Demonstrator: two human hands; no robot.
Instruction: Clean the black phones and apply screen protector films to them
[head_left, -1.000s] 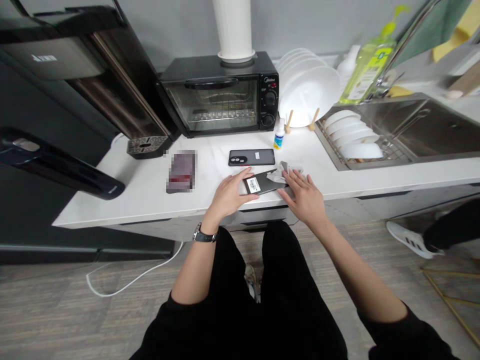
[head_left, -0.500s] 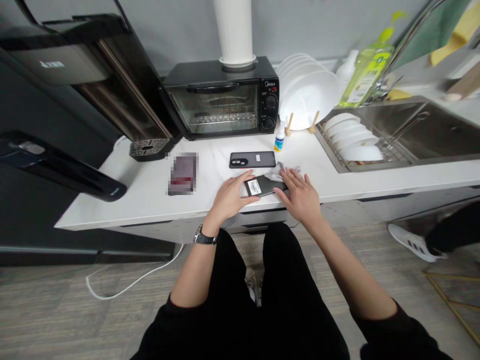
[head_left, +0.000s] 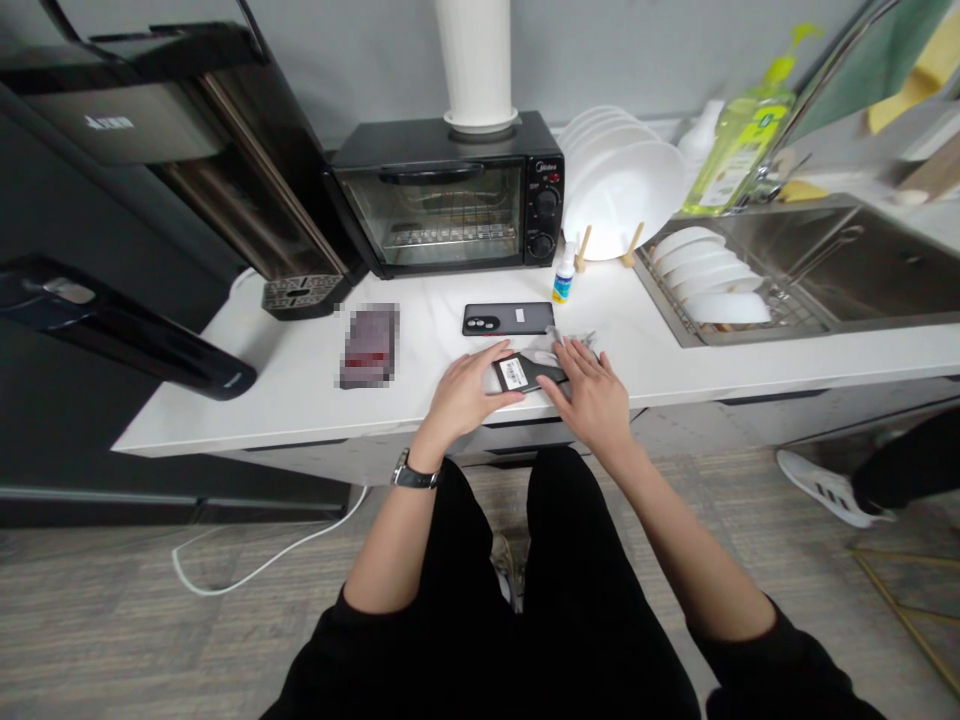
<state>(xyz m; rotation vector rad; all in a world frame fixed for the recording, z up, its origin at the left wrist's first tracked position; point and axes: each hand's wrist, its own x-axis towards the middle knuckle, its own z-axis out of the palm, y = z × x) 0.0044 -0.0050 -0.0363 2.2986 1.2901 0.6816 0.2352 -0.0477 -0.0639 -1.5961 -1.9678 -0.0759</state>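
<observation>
A dark phone (head_left: 533, 369) with a white barcode label lies near the counter's front edge. My left hand (head_left: 466, 392) grips its left end between thumb and fingers. Over its right part, my right hand (head_left: 594, 398) holds a crumpled grey cloth (head_left: 541, 355) against the surface, fingers bent over it and thumb at the near side. The hand hides the phone's right end and part of the cloth. Just behind lies a second phone (head_left: 499, 318), dark, camera side up. A small spray bottle (head_left: 562, 280) with a blue and yellow label stands behind the cloth.
A blurred-out flat item (head_left: 370, 345) lies on the white counter (head_left: 300, 400) at left. Behind stand a toaster oven (head_left: 450, 215), a dark dispenser machine (head_left: 225, 170) and racked white plates (head_left: 626, 200). The sink (head_left: 885, 270) with bowls is at right. A person's shoe (head_left: 821, 487) shows below.
My right hand has slid slightly left along the phone with the cloth. My left hand keeps its grip. The whole view has shifted a little.
</observation>
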